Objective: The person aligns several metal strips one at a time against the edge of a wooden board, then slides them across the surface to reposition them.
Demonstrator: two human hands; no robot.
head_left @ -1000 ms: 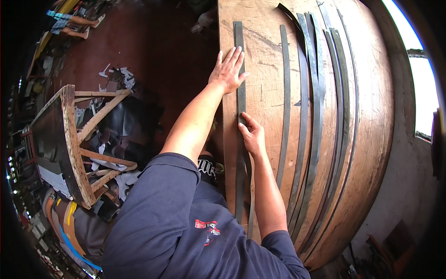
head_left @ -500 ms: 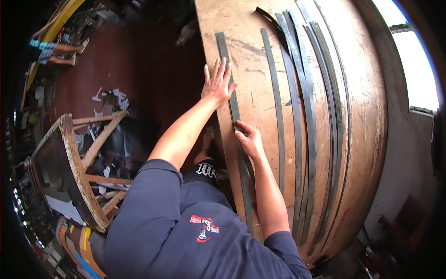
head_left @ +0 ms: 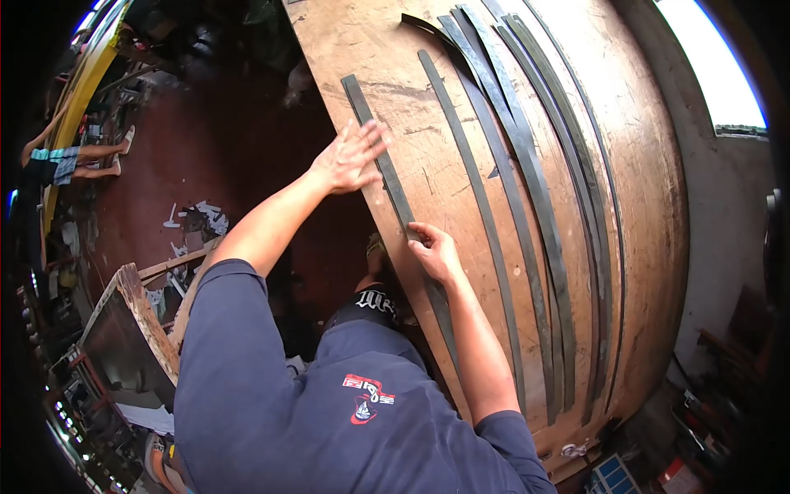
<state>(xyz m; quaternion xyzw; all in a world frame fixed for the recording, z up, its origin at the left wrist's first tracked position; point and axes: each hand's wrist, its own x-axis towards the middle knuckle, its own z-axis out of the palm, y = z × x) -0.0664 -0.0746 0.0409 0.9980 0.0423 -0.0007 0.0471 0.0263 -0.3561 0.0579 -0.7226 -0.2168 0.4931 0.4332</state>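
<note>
A long dark strip [head_left: 392, 186] lies along the near edge of a big wooden tabletop [head_left: 650, 173]. My left hand [head_left: 349, 156] is stretched out flat with its fingers apart, at the table's edge, fingertips reaching the strip. Closer to me, my right hand [head_left: 434, 252] has its fingers curled onto the same strip and pinches it against the wood. Several more dark strips [head_left: 527, 181] lie side by side further across the table, curving with it.
A wooden frame stool [head_left: 140, 321] stands on the red floor at lower left, with pale scraps [head_left: 193, 222] scattered by it. Another person's legs [head_left: 74, 160] show at far left. A bright window [head_left: 716, 66] is at upper right.
My left hand has slid back along the strip toward the table's edge. My right hand has stayed on the strip. The view has tilted and swung to the right.
</note>
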